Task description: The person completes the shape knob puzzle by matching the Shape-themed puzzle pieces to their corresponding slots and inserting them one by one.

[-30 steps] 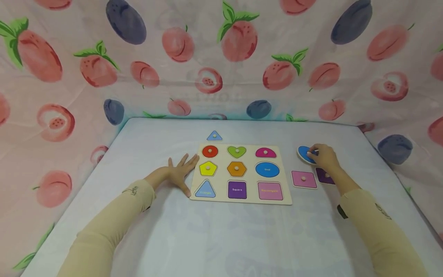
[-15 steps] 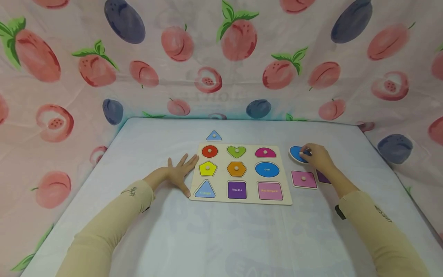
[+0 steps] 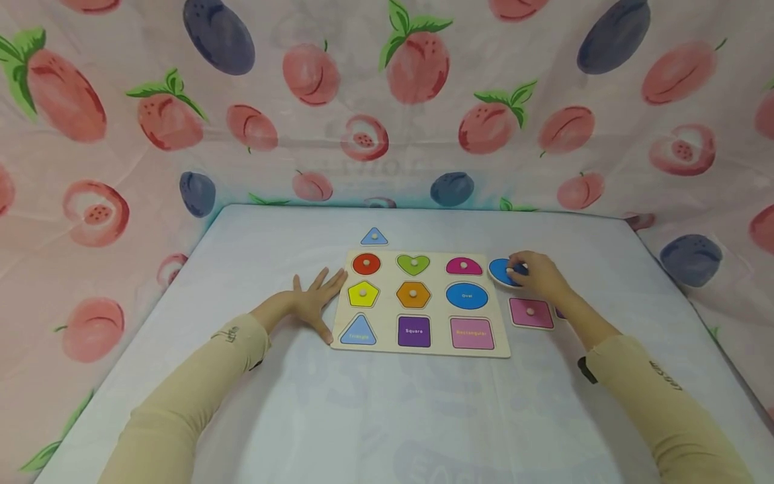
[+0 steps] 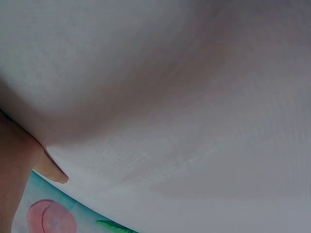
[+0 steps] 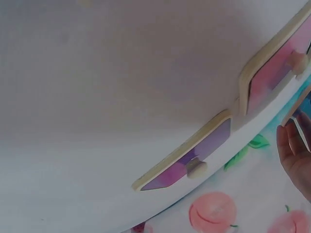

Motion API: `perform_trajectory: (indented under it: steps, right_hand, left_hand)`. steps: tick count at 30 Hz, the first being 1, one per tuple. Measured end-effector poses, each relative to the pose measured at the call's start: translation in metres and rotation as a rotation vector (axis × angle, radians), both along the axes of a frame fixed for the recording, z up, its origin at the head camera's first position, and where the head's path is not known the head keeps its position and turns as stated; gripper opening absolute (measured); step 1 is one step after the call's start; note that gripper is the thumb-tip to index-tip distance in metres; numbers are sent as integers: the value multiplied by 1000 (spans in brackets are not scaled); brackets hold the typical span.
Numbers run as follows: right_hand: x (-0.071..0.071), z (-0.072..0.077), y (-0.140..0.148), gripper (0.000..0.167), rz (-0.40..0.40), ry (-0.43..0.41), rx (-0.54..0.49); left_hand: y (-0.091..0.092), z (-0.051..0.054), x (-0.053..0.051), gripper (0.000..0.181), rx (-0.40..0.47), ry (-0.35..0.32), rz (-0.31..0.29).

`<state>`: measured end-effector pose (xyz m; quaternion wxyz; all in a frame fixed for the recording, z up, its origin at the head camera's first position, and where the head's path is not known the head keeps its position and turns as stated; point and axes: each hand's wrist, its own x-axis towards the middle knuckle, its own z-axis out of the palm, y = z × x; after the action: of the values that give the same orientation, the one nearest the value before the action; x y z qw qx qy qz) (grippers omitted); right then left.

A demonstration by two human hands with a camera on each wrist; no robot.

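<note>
Right hand (image 3: 538, 274) pinches blue oval piece (image 3: 500, 270) by its knob

The right hand's thumb and fingers are closed together on the knob of the blue oval piece, just beyond the upper right edge of the puzzle board (image 3: 387, 333); whether the piece touches that edge is hard to say from the head view. The left hand (image 3: 311, 306) lies flat with fingers and thumb spread wide apart, its fingertips and thumb tip against the board's left edge, gripping nothing.

Three knobless recesses carry readable white or yellow words: "Oval" on the blue recess (image 3: 467, 296), "Square" on the purple recess (image 3: 414, 332) and "Rectangular" on the pink recess (image 3: 473, 333). The light-blue triangular recess (image 3: 359, 331) bears yellow lettering that looks blurred. Small dark lettering marks the left sleeve (image 3: 187, 383) and right sleeve (image 3: 659, 396), too small to read surely.

On the desk (image 3: 387, 417), the pink rectangular piece (image 3: 521, 312) rests just right of the board, with the purple piece (image 5: 209, 138) beside it, partly hidden by the right forearm in the head view. The light-blue triangle piece (image 3: 367, 240) lies beyond the board's far edge.
</note>
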<state>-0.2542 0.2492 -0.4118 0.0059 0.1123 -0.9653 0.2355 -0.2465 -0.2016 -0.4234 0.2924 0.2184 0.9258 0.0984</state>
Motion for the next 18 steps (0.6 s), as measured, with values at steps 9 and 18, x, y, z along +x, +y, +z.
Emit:
perform_trajectory:
  steps: [9,18]
  right_hand:
    - [1,4,-15,13,22,-44,5]
    - [2,3,-26,12,39,-67,15]
  left_hand:
    - [0,-1,0,136,-4,-1,0]
    - [-1,-4,-2,137,-5,-12,-5]
